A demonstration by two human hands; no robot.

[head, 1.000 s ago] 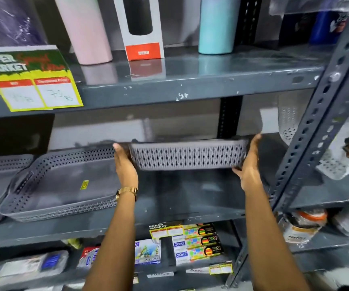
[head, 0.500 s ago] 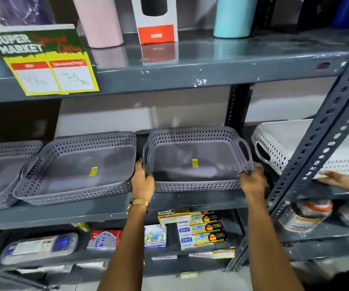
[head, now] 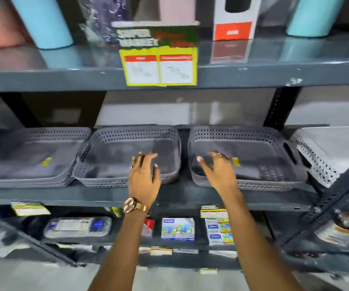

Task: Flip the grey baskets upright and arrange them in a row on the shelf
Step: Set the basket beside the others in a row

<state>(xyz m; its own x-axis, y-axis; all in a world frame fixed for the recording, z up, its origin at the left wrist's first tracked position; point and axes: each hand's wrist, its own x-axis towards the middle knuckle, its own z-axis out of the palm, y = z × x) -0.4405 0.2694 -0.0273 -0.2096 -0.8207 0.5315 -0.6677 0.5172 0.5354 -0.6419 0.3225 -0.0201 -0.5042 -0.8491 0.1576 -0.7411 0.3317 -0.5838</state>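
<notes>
Both hands have let go — the left hand [head: 144, 177] and right hand [head: 217, 171] hover with fingers spread, holding nothing. The right grey basket [head: 247, 156], gripped a moment ago, now sits upright on the shelf [head: 179, 195] just beside the middle basket [head: 125, 156] — the row reads as extended.

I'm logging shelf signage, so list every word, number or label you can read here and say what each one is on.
"SUPER MARKET": blurred but legible on the price sign hanging from the upper shelf edge.
"75": handwritten in the sign's right white box; the left box is too smeared to read.
Orange label on the white carton: too blurred.
Yellow stickers in the grey baskets: unreadable.
Lower-shelf boxes and tags: too blurred.
</notes>
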